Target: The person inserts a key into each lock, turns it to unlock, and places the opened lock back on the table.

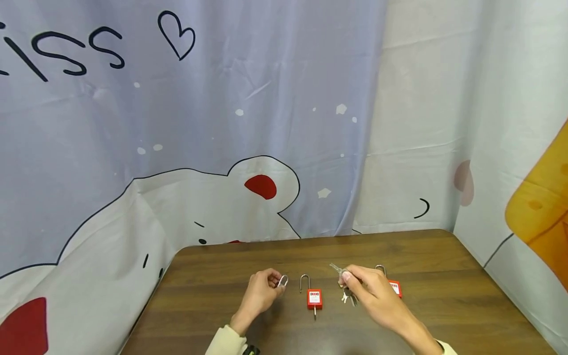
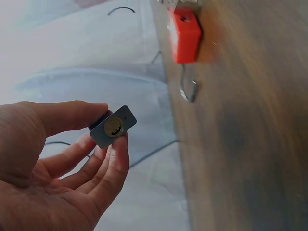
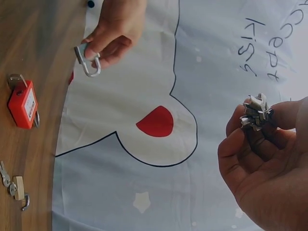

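My left hand [image 1: 262, 292] pinches a small grey padlock [image 2: 113, 126] between thumb and fingers. Its bottom keyhole faces the left wrist camera, and its shackle [image 3: 92, 68] sticks out in the right wrist view. My right hand [image 1: 377, 296] holds a bunch of silver keys [image 3: 257, 113], some pointing up and left in the head view. Between the hands, a red padlock [image 1: 314, 298] lies on the table with its shackle open and a key in its bottom. A small brass padlock [image 3: 19, 187] with keys beside it lies near that; the right hand partly covers this spot in the head view.
Another red padlock [image 1: 396, 288] lies behind the right hand, partly hidden. All rest on a brown wooden table [image 1: 213, 266]. A printed curtain [image 1: 266, 98] hangs behind the table's far edge, and more cloth hangs at the right.
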Demonstrator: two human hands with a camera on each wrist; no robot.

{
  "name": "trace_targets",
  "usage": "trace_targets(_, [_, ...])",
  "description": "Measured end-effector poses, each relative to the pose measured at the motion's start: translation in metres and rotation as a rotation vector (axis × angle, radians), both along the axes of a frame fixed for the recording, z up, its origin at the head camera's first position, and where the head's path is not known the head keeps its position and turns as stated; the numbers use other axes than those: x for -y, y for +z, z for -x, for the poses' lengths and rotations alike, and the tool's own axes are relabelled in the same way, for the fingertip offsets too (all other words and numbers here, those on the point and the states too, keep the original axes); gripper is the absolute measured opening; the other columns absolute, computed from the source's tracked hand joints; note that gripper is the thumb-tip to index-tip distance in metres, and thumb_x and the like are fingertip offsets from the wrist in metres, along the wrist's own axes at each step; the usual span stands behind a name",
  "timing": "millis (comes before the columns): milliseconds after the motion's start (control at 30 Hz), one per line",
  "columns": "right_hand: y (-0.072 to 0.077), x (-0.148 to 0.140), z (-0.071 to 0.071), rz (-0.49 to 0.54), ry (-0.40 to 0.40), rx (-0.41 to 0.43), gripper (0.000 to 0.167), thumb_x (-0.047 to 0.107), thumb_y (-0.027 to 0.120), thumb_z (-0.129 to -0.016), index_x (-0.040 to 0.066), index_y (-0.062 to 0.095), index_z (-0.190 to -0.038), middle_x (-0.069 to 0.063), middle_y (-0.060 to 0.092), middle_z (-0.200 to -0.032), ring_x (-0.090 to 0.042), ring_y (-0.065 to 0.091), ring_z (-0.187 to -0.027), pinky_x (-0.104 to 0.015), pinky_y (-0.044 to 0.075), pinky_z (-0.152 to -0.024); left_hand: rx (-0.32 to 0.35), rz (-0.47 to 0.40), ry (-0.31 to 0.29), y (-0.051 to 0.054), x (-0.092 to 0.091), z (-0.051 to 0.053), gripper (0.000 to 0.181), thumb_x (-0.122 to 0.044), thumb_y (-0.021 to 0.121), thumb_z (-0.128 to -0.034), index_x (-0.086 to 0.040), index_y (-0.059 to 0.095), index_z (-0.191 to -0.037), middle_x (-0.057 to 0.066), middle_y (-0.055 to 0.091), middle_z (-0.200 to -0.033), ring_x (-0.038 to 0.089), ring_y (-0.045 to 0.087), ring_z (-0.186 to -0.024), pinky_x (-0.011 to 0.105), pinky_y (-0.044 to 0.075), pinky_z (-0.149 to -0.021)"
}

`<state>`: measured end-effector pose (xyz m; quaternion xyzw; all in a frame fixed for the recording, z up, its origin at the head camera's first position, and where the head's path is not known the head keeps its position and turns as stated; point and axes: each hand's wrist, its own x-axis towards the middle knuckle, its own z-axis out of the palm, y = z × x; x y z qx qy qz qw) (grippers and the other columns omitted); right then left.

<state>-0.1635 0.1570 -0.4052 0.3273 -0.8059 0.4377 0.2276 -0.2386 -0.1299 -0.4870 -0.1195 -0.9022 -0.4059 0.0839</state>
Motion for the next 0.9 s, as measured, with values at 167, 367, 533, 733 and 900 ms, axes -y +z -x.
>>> trace_targets(167, [0.0, 0.003, 0.002, 0.009, -0.001, -0.001, 0.028, 0.0, 0.054, -0.097, 0.025, 0.065, -0.089, 0.013, 0.066, -0.082, 0.001, 0.059, -0.077, -0.02, 0.05, -0.069, -0.025, -0.043, 0.002, 0.009, -0.01, -0.005, 0.02, -0.004, 0.078, -0.0768, -0.002, 0.069, -0.094, 0.005, 0.068, -0.083, 0.008, 0.061, -0.075, 0.019, 0.053, -0.067])
trace_targets(367, [0.0, 0.006, 0.004, 0.024, 0.01, -0.015, 0.028, -0.001, 0.054, -0.096, 0.023, 0.065, -0.089, 0.012, 0.067, -0.083, 0.001, 0.06, -0.077, -0.02, 0.05, -0.068, -0.047, -0.164, -0.009, 0.027, -0.025, -0.013, 0.021, -0.006, 0.078, -0.0787, -0.002, 0.069, -0.097, 0.007, 0.069, -0.087, 0.008, 0.062, -0.078, 0.021, 0.056, -0.072])
trace_targets(533, [0.003, 0.008, 0.003, 0.033, 0.008, -0.033, 0.029, -0.002, 0.054, -0.096, 0.024, 0.066, -0.09, 0.012, 0.067, -0.084, -0.002, 0.062, -0.078, -0.02, 0.05, -0.07, -0.071, -0.274, -0.018, 0.041, -0.036, -0.022, 0.021, -0.005, 0.079, -0.0788, -0.004, 0.069, -0.097, 0.006, 0.07, -0.089, 0.009, 0.064, -0.079, 0.024, 0.057, -0.075])
trace_targets(733, [0.007, 0.01, -0.001, 0.037, 0.009, -0.048, 0.029, -0.003, 0.054, -0.096, 0.023, 0.065, -0.091, 0.012, 0.067, -0.085, -0.001, 0.062, -0.079, -0.02, 0.05, -0.072, -0.081, -0.427, -0.034, 0.054, -0.045, -0.03, 0.024, -0.007, 0.079, -0.0793, -0.005, 0.068, -0.1, 0.011, 0.071, -0.096, 0.01, 0.067, -0.085, 0.023, 0.057, -0.081])
trace_targets(900, [0.006, 0.013, -0.001, 0.05, 0.017, -0.06, 0.03, -0.004, 0.054, -0.095, 0.023, 0.065, -0.091, 0.011, 0.067, -0.084, -0.003, 0.062, -0.078, -0.02, 0.05, -0.071, -0.117, -0.563, -0.047, 0.062, -0.053, -0.031, 0.024, -0.004, 0.079, -0.0787, -0.003, 0.068, -0.1, 0.013, 0.071, -0.095, 0.011, 0.067, -0.084, 0.023, 0.057, -0.08])
